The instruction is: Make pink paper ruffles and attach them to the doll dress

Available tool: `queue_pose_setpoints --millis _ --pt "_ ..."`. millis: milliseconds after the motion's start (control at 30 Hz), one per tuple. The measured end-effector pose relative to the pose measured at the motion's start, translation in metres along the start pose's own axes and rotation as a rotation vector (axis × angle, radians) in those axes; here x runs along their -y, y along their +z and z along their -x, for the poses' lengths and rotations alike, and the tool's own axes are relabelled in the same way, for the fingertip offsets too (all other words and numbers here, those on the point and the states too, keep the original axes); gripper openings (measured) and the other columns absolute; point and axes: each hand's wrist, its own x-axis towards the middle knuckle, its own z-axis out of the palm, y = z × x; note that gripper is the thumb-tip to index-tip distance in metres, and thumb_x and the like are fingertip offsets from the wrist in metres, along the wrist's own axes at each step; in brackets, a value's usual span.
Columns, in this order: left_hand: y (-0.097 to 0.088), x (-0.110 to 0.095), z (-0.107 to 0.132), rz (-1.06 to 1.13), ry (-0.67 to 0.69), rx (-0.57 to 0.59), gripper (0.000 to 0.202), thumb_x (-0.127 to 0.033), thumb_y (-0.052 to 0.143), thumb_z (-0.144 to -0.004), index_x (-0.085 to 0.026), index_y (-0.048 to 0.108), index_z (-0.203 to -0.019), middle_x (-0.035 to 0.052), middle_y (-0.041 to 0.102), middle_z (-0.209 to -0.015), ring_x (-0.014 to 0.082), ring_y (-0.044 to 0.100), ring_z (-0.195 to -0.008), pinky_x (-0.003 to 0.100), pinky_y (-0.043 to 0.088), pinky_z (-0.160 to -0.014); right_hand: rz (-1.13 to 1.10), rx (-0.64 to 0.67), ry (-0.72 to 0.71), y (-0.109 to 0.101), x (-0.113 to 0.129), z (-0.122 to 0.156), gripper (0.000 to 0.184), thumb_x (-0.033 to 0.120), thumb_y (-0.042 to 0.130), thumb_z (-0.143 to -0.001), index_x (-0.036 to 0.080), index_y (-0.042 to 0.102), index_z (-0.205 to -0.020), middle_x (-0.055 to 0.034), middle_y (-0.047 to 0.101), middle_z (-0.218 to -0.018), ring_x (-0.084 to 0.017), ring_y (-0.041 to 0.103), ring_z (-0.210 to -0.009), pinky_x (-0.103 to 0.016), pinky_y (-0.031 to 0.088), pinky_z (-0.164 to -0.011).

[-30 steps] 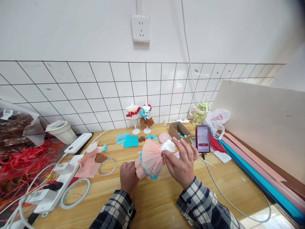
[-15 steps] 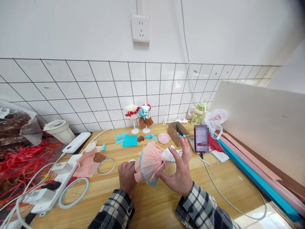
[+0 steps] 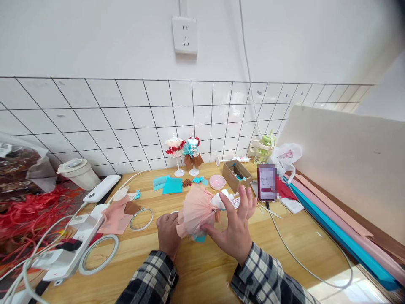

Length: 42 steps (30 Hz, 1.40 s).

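Held a small white dress-form figure in a peach pleated skirt (image 3: 194, 207) between both hands, tilted nearly onto its side over the pale wooden tabletop (image 3: 209, 278), near the middle of the view. Noted the skirt as thin, crinkled and slightly see-through, gathered tightly at the waist and fanned out wide toward the left. Saw fine pleats running from the waist to a loose, uneven hem. Noted a turquoise patch (image 3: 200, 239) below the lower edge, with a greyish-blue tint beside it. Saw a short orange-brown strip (image 3: 217, 216) at the waist. Recorded a plain white upper body (image 3: 217, 202), pointing right and partly hidden by fingers. Could not tell paper from cloth.

Found the left hand (image 3: 167, 234) curled closed at the hem end, gripping the figure from below the skirt; could not see the stand inside the fist. Found the right hand (image 3: 236, 234) opened wide, with thumb against the skirt's lower side, index finger at the white upper body, remaining fingers spread and raised.

Logged, beyond the figure, a shallow round pink dish (image 3: 217, 182) and an open brown cardboard box (image 3: 232, 177). Logged two upright white stands by the tiled wall (image 3: 142, 143), dressed in cream-and-red ruffles (image 3: 175, 150) and a turquoise top with brown skirt (image 3: 193, 154).
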Motion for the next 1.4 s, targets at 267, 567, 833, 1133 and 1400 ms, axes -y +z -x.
queue_pose_setpoints --millis 267,567,833,1133,1400 --pt "0.0 -0.001 0.0 0.012 -0.026 0.036 0.013 -0.017 0.057 -0.082 -0.022 0.069 -0.083 0.0034 0.068 -0.078 0.0232 0.05 -0.075 0.038 0.032 -0.076 -0.071 -0.027 -0.208 -0.014 -0.004 -0.006 0.026 0.03 0.063 -0.086 0.034 0.063 -0.111 0.0029 0.062 -0.128 -0.027 0.047 -0.127 -0.055 0.004 -0.116" --pt "0.002 0.001 0.002 0.007 0.011 0.059 0.014 -0.014 0.055 -0.078 -0.022 0.067 -0.08 0.004 0.069 -0.082 0.0235 0.052 -0.075 0.039 0.032 -0.076 0.088 0.33 -0.089 -0.048 0.007 -0.041 0.015 0.03 0.058 -0.09 0.033 0.068 -0.1 0.0013 0.057 -0.136 -0.029 0.047 -0.125 -0.064 0.002 -0.111" --pt "-0.001 0.0 0.001 -0.027 0.008 0.046 0.013 -0.014 0.057 -0.077 -0.022 0.067 -0.079 0.0032 0.069 -0.08 0.0233 0.05 -0.074 0.039 0.032 -0.075 0.003 0.379 -0.058 -0.044 -0.006 -0.038 0.006 0.028 0.063 -0.087 0.031 0.068 -0.083 0.0044 0.061 -0.129 -0.026 0.049 -0.122 -0.065 0.001 -0.111" --pt "0.002 0.003 0.006 -0.008 -0.005 -0.017 0.019 -0.011 0.053 -0.077 -0.023 0.068 -0.079 0.0032 0.072 -0.081 0.0227 0.05 -0.072 0.039 0.032 -0.074 -0.006 0.337 0.05 -0.035 -0.007 -0.036 0.017 0.026 0.06 -0.085 0.026 0.06 -0.102 -0.004 0.063 -0.124 -0.023 0.057 -0.111 -0.055 0.017 -0.112" --pt "0.003 0.005 0.007 0.008 -0.011 -0.032 0.022 -0.01 0.054 -0.076 -0.024 0.068 -0.084 0.0027 0.072 -0.081 0.0229 0.05 -0.073 0.042 0.031 -0.077 0.133 0.427 0.058 -0.037 -0.017 -0.038 0.066 0.037 0.063 -0.078 0.024 0.042 -0.139 -0.0072 0.07 -0.105 -0.028 0.061 -0.095 -0.05 0.034 -0.098"
